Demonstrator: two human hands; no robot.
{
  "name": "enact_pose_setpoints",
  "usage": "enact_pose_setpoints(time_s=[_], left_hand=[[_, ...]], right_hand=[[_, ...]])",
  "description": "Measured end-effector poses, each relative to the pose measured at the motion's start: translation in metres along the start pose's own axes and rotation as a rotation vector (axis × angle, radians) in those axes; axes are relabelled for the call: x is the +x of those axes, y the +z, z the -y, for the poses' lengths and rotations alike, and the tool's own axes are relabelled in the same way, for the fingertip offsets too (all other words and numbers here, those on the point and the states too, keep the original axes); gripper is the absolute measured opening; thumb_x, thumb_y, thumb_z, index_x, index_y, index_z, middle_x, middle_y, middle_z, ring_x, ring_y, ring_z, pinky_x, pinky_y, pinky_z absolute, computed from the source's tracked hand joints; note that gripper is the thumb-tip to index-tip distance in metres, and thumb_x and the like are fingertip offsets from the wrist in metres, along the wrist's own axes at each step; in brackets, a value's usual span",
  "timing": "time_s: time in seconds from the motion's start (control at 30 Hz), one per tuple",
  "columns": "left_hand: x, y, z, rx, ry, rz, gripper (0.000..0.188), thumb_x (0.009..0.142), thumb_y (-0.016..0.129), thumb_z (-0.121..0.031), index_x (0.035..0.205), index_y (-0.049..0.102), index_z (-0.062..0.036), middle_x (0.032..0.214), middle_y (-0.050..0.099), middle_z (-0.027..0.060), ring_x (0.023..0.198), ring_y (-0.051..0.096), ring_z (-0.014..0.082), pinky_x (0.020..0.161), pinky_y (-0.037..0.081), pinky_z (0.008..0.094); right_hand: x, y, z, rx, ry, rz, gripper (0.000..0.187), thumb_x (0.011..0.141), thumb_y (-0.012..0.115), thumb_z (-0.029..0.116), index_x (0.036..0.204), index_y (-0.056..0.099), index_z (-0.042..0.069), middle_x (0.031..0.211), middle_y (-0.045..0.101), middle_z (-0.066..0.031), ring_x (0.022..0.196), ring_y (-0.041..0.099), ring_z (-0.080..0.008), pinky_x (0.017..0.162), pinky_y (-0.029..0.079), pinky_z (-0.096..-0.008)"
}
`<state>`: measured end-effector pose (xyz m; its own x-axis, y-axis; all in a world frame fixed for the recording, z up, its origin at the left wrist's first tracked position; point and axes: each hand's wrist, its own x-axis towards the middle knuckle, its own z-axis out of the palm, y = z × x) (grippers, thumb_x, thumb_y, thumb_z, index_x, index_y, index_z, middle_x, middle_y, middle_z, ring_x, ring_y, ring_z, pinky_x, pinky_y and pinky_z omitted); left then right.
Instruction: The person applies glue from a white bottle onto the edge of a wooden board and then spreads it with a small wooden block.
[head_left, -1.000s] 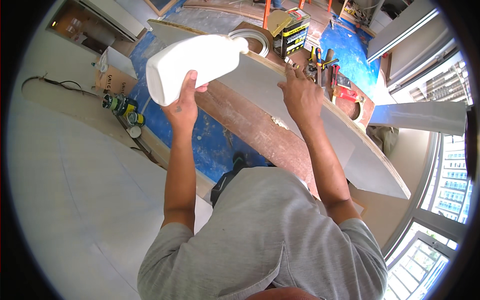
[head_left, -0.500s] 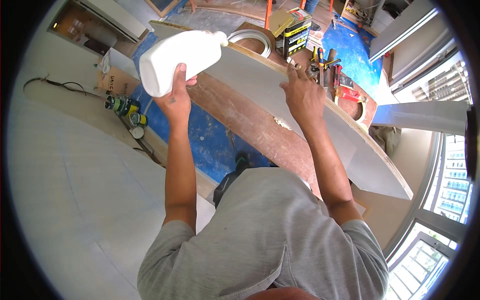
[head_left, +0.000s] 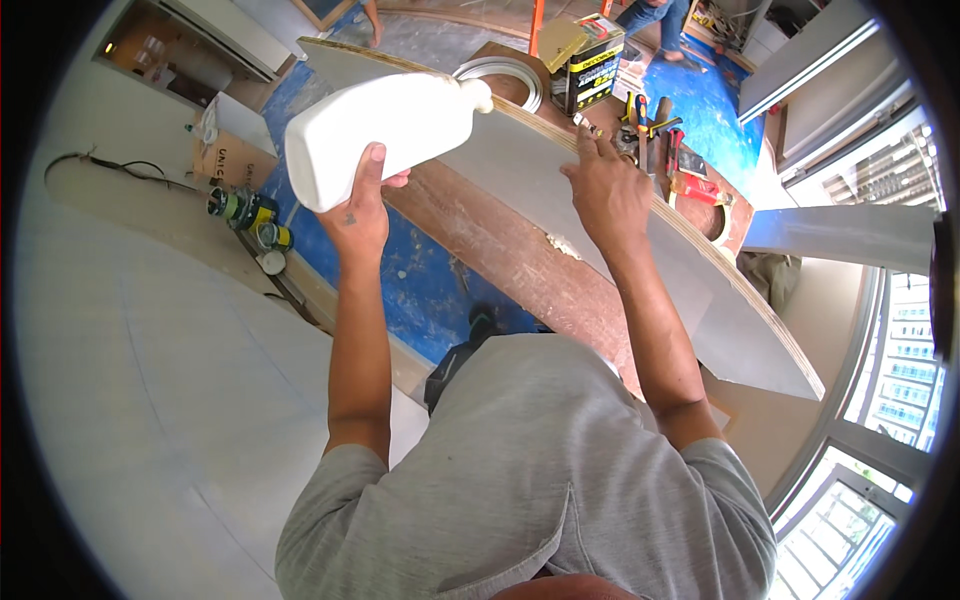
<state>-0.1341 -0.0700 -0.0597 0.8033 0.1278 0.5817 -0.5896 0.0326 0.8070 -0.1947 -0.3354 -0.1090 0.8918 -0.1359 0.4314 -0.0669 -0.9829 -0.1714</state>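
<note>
My left hand point(head_left: 358, 212) is closed around a white plastic bottle point(head_left: 375, 130). The bottle is tilted on its side above the board, its narrow neck point(head_left: 480, 95) pointing right, near the far edge. My right hand point(head_left: 612, 195) reaches over the long grey board point(head_left: 530, 180) with a layered, plywood-like edge. Its fingers are bent together at that far edge, next to a small pale, metallic-looking piece point(head_left: 588, 126). What those fingers grip is mostly hidden by the hand.
Beyond the board stand a black-and-yellow tin point(head_left: 590, 75), a coil of white edging strip point(head_left: 500, 75) and several hand tools point(head_left: 650, 125). Blue sheeting point(head_left: 400, 290) covers the floor. Small cans point(head_left: 245, 210) stand at left. Another person's leg point(head_left: 660, 22) shows at the top.
My left hand has brought the bottle to the right and slightly down, still tilted. My right hand has stayed almost still. The other person's legs have come further into view.
</note>
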Motion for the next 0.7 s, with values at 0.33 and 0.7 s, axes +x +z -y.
enact_pose_setpoints(time_s=[0.33, 0.7], left_hand=[[0.043, -0.018, 0.036, -0.158, -0.143, -0.350, 0.054, 0.095, 0.074, -0.015, 0.137, 0.051, 0.0088, 0.113, 0.071, 0.0203, 0.071, 0.074, 0.0263, 0.052, 0.062, 0.0320], [0.039, -0.027, 0.038, -0.001, -0.124, -0.238, 0.030, 0.097, 0.072, -0.008, 0.118, 0.065, 0.0119, 0.102, 0.073, 0.0183, 0.070, 0.073, 0.0221, 0.057, 0.062, 0.0283]], right_hand=[[0.004, -0.015, 0.006, 0.077, 0.037, 0.159, 0.061, 0.091, 0.075, 0.034, 0.142, 0.057, 0.006, 0.117, 0.072, -0.0181, 0.099, 0.074, -0.0356, 0.084, 0.057, -0.0479], [0.067, -0.018, 0.016, 0.503, -0.163, 0.197, 0.042, 0.094, 0.072, 0.028, 0.127, 0.066, 0.002, 0.106, 0.074, -0.0219, 0.098, 0.073, -0.0379, 0.086, 0.056, -0.0455]])
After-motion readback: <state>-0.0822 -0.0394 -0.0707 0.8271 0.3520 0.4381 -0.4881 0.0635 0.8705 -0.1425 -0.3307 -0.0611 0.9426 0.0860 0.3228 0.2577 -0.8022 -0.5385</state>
